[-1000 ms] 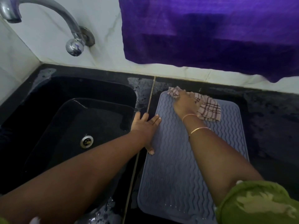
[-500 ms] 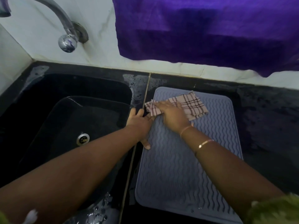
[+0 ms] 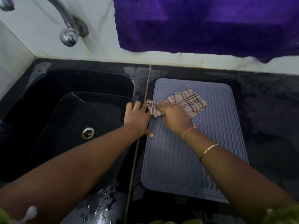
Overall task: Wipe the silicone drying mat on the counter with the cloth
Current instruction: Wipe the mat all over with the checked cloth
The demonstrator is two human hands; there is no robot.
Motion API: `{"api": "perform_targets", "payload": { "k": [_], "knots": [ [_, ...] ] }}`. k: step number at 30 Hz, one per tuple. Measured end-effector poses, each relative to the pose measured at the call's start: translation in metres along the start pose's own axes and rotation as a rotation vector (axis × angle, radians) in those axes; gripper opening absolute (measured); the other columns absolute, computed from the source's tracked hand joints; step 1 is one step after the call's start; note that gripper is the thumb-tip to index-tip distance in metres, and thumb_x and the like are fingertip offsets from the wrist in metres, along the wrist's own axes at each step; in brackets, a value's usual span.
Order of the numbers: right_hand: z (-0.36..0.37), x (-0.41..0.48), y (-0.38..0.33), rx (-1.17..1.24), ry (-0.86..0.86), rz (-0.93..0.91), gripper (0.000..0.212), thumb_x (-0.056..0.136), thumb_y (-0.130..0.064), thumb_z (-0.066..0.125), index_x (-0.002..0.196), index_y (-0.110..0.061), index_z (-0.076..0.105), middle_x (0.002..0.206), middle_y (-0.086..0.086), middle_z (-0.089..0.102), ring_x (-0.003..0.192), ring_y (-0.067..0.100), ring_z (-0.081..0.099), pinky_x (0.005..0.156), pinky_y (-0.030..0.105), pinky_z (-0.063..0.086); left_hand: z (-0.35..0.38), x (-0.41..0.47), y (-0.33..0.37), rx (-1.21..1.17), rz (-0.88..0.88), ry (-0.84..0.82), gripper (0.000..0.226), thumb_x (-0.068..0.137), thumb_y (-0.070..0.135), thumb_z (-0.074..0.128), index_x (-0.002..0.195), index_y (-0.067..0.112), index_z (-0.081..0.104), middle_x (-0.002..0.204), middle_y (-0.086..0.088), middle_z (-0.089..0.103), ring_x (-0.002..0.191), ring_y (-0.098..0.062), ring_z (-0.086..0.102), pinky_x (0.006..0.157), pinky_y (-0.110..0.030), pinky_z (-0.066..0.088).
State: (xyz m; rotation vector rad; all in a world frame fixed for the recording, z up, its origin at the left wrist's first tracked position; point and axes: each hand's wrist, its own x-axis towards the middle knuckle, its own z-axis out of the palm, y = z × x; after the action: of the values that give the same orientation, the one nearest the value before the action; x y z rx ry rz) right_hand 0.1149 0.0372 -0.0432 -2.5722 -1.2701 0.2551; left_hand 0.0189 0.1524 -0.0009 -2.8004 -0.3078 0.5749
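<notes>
The left hand [image 3: 136, 117] lies spread on the black stone counter [image 3: 267, 118], thumb pinning the left edge of the grey-blue ribbed silicone mat [image 3: 169, 159] (floppy, probably slippery when wet). The right hand [image 3: 174, 118] presses flat on the soft pink checked cloth [image 3: 189, 101], which lies bunched on the mat's far-left part.
</notes>
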Motion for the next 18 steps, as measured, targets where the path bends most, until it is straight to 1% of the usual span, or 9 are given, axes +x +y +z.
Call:
{"api": "perform_targets", "payload": {
  "k": [2,4,5,7,8,10,12,16,18],
  "knots": [
    [-0.007,0.012,0.006,0.014,-0.008,-0.026,0.065,0.084,0.006,0.046,0.143,-0.018,0.039,0.147,0.007,0.043,0.136,0.022,0.038,0.114,0.042,0.026,-0.001,-0.001,0.001,0.025,-0.021,0.006,0.108,0.065,0.08,0.056,0.148,0.019,0.024,0.154,-0.001,0.021,0.136,-0.025,0.019,0.106,-0.042,0.02],
    [-0.014,0.025,0.011,0.049,0.006,0.005,0.065,0.081,0.009,0.046,0.14,-0.019,0.045,0.14,0.009,0.052,0.127,0.027,0.049,0.108,0.04,0.037,-0.002,-0.001,0.0,0.074,-0.041,0.0,0.122,0.06,0.085,0.054,0.15,0.012,0.017,0.158,-0.004,0.013,0.138,-0.026,0.017,0.108,-0.043,0.02],
    [-0.015,0.029,0.011,0.072,0.01,0.023,0.065,0.08,0.009,0.046,0.138,-0.02,0.047,0.136,0.01,0.055,0.125,0.028,0.051,0.106,0.04,0.04,-0.003,0.0,-0.004,0.081,-0.048,0.007,0.128,0.056,0.088,0.053,0.15,0.01,0.015,0.158,-0.007,0.011,0.14,-0.027,0.016,0.109,-0.045,0.019],
    [-0.015,0.028,0.007,0.082,-0.007,0.021,0.064,0.081,0.008,0.047,0.138,-0.02,0.048,0.137,0.011,0.055,0.126,0.028,0.05,0.107,0.041,0.038,-0.008,0.007,-0.017,0.02,-0.031,0.014,0.136,0.051,0.089,0.056,0.151,0.008,0.01,0.158,-0.009,0.01,0.143,-0.029,0.012,0.111,-0.049,0.017],
    [-0.012,0.024,0.006,0.068,-0.028,0.009,0.063,0.082,0.008,0.047,0.139,-0.019,0.045,0.142,0.01,0.05,0.131,0.027,0.044,0.11,0.043,0.033,-0.011,0.013,-0.026,-0.032,0.004,-0.002,0.138,0.051,0.087,0.059,0.152,0.009,0.006,0.159,-0.008,0.008,0.144,-0.029,0.009,0.111,-0.05,0.016],
    [-0.01,0.016,0.006,0.042,-0.076,-0.001,0.064,0.085,0.007,0.046,0.144,-0.017,0.037,0.152,0.008,0.035,0.141,0.023,0.029,0.117,0.046,0.019,-0.019,0.029,-0.04,-0.07,0.125,-0.061,0.136,0.054,0.08,0.066,0.153,0.012,0.001,0.16,-0.004,0.007,0.143,-0.028,0.008,0.112,-0.049,0.013],
    [-0.011,0.015,0.007,0.032,-0.109,0.006,0.066,0.088,0.005,0.045,0.147,-0.017,0.03,0.156,0.008,0.027,0.144,0.022,0.023,0.118,0.045,0.014,-0.029,0.045,-0.043,0.027,0.233,-0.107,0.132,0.056,0.075,0.07,0.154,0.016,0.004,0.159,-0.002,0.013,0.14,-0.027,0.015,0.112,-0.046,0.015],
    [-0.016,0.025,0.008,0.016,-0.152,-0.001,0.068,0.085,0.004,0.049,0.147,-0.018,0.03,0.151,0.011,0.036,0.138,0.028,0.035,0.112,0.044,0.03,-0.046,0.07,-0.04,0.251,0.296,-0.126,0.122,0.06,0.069,0.073,0.153,0.021,0.011,0.154,-0.001,0.022,0.135,-0.029,0.022,0.11,-0.046,0.021],
    [-0.014,0.024,0.004,-0.004,-0.166,0.009,0.068,0.085,0.003,0.049,0.147,-0.02,0.031,0.151,0.009,0.035,0.139,0.026,0.033,0.111,0.045,0.031,-0.047,0.075,-0.041,0.376,0.308,-0.105,0.115,0.065,0.064,0.074,0.153,0.022,0.012,0.155,0.001,0.022,0.136,-0.03,0.021,0.109,-0.047,0.021]
  ]
}}
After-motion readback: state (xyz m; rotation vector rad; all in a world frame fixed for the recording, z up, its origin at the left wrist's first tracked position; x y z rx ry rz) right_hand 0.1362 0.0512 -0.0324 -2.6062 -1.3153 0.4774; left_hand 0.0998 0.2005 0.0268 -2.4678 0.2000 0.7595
